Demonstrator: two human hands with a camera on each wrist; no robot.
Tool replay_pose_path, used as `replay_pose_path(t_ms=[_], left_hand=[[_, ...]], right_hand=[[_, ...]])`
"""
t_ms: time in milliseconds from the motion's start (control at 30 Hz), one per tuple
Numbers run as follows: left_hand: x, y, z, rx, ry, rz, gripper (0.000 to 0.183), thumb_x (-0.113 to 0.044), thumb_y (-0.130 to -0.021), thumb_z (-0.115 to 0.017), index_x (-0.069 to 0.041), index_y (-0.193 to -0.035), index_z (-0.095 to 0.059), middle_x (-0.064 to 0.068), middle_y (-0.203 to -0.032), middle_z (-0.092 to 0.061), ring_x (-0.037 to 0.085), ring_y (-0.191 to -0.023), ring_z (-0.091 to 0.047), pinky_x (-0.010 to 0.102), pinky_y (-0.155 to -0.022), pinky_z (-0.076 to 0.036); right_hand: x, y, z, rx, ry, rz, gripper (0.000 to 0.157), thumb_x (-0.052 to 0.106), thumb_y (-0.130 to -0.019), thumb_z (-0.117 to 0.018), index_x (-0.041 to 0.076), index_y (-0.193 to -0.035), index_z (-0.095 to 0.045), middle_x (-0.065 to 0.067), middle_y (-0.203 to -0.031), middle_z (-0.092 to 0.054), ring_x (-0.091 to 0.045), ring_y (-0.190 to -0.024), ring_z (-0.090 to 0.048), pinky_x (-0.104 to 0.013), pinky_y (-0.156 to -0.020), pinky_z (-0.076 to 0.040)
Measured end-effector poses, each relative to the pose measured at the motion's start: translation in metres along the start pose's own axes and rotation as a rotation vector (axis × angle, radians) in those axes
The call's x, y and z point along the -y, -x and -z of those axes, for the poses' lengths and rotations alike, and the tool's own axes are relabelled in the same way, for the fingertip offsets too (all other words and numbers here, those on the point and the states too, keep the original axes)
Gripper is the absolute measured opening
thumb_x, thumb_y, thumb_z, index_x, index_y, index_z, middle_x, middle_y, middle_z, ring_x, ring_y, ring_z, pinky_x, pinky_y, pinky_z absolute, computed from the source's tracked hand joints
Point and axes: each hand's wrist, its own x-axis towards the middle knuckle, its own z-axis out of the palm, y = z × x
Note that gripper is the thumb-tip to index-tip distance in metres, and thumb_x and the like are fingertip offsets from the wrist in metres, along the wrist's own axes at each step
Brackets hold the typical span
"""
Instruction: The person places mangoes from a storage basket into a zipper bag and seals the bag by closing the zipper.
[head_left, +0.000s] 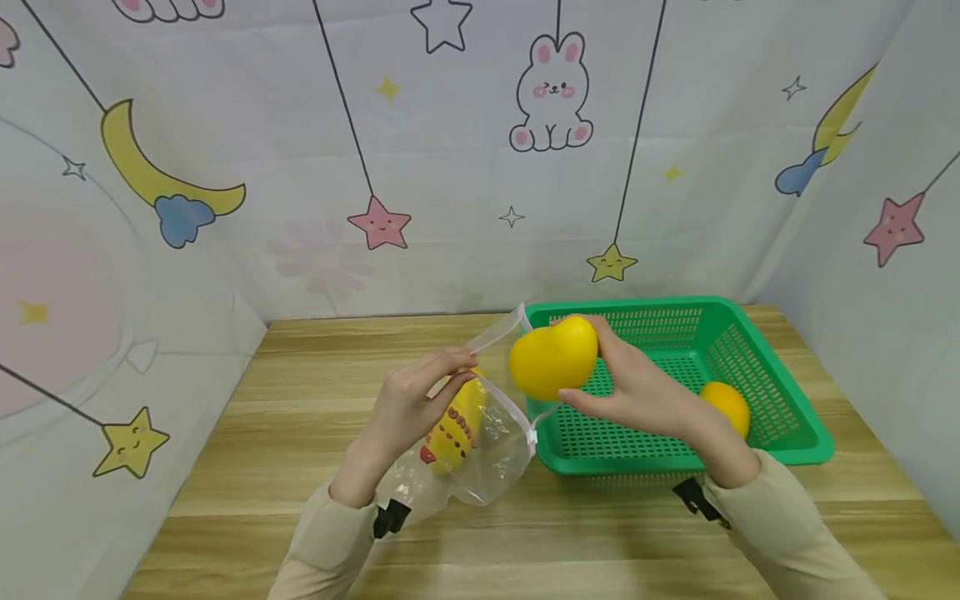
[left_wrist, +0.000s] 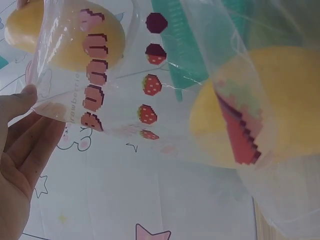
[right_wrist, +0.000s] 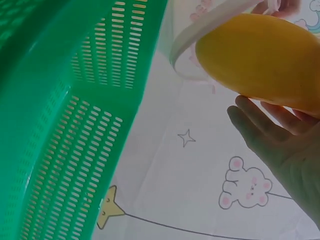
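My left hand pinches the rim of a clear zip bag between thumb and fingers, and the bag's mouth gapes toward the right. Printed strawberries and red lettering mark the bag's plastic in the left wrist view. Inside it lies a yellow mango, seen through the film. In my right hand is another yellow mango, gripped from its right side at the bag's mouth. The right wrist view shows fingers under this mango, with the bag's pale rim close to its end.
A green perforated basket stands on the wooden table at the right, partly beneath my right forearm. It holds an orange-yellow fruit near its right side. Behind the table hangs a printed cloth.
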Motion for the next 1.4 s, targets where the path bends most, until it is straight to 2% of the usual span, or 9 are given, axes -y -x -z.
replay_pose_path(t_ms=[100, 267, 500, 800, 1033, 1200, 1400], left_hand=[[0.0, 0.0, 0.0, -0.003, -0.003, -0.005, 0.03, 0.004, -0.071, -0.079, -0.004, -0.098, -0.07, 0.008, -0.099, -0.074, 0.02, -0.086, -0.072, 0.027, -0.072, -0.059], [0.0, -0.001, 0.0, -0.005, -0.011, -0.01, 0.03, 0.005, -0.069, -0.08, -0.005, -0.095, -0.071, 0.007, -0.098, -0.074, 0.02, -0.086, -0.073, 0.027, -0.071, -0.059], [-0.001, -0.002, 0.0, 0.023, -0.018, 0.002, 0.024, 0.001, -0.072, -0.079, -0.006, -0.093, -0.072, 0.007, -0.099, -0.074, 0.021, -0.09, -0.072, 0.029, -0.075, -0.059], [-0.002, -0.003, -0.001, 0.04, -0.007, 0.013, 0.02, 0.0, -0.074, -0.078, -0.006, -0.092, -0.071, 0.008, -0.099, -0.074, 0.022, -0.091, -0.072, 0.029, -0.076, -0.059], [-0.003, -0.005, 0.0, 0.03, 0.011, 0.005, 0.019, 0.001, -0.075, -0.077, -0.005, -0.092, -0.071, 0.008, -0.098, -0.074, 0.021, -0.091, -0.072, 0.029, -0.077, -0.059], [-0.003, -0.005, -0.001, 0.025, 0.03, 0.001, 0.017, 0.001, -0.076, -0.075, -0.005, -0.092, -0.071, 0.009, -0.098, -0.074, 0.022, -0.091, -0.072, 0.028, -0.077, -0.059], [-0.004, -0.005, 0.0, 0.041, 0.033, 0.022, 0.014, -0.001, -0.08, -0.074, -0.005, -0.093, -0.071, 0.008, -0.1, -0.074, 0.021, -0.093, -0.072, 0.027, -0.078, -0.059]], right_hand=[[-0.001, -0.004, -0.005, 0.024, -0.046, -0.033, 0.07, 0.033, -0.088, -0.069, 0.015, -0.141, -0.026, -0.001, -0.124, -0.054, -0.019, -0.109, -0.054, -0.045, -0.096, -0.05], [-0.002, -0.011, -0.014, 0.044, -0.106, -0.03, 0.071, 0.029, -0.091, -0.066, 0.013, -0.142, -0.021, -0.007, -0.125, -0.052, -0.023, -0.115, -0.055, -0.047, -0.1, -0.049], [-0.005, -0.018, -0.029, 0.067, -0.155, -0.048, 0.071, 0.032, -0.093, -0.063, 0.012, -0.144, -0.018, -0.009, -0.131, -0.049, -0.022, -0.115, -0.056, -0.046, -0.101, -0.05], [-0.005, -0.025, -0.045, 0.067, -0.237, -0.089, 0.077, 0.034, -0.093, -0.062, 0.018, -0.147, -0.009, -0.013, -0.137, -0.046, -0.031, -0.121, -0.056, -0.05, -0.099, -0.051], [0.002, -0.027, -0.051, 0.056, -0.23, -0.128, 0.083, 0.033, -0.091, -0.065, 0.019, -0.148, -0.006, -0.015, -0.129, -0.056, -0.031, -0.115, -0.062, -0.045, -0.092, -0.055], [0.003, -0.03, -0.054, 0.044, -0.225, -0.161, 0.081, 0.03, -0.089, -0.068, 0.015, -0.146, -0.012, -0.016, -0.133, -0.05, -0.029, -0.111, -0.062, -0.037, -0.088, -0.058], [0.003, -0.034, -0.055, 0.094, -0.28, -0.206, 0.079, 0.032, -0.089, -0.068, 0.018, -0.144, -0.013, -0.02, -0.128, -0.055, -0.022, -0.093, -0.069, -0.029, -0.071, -0.059]])
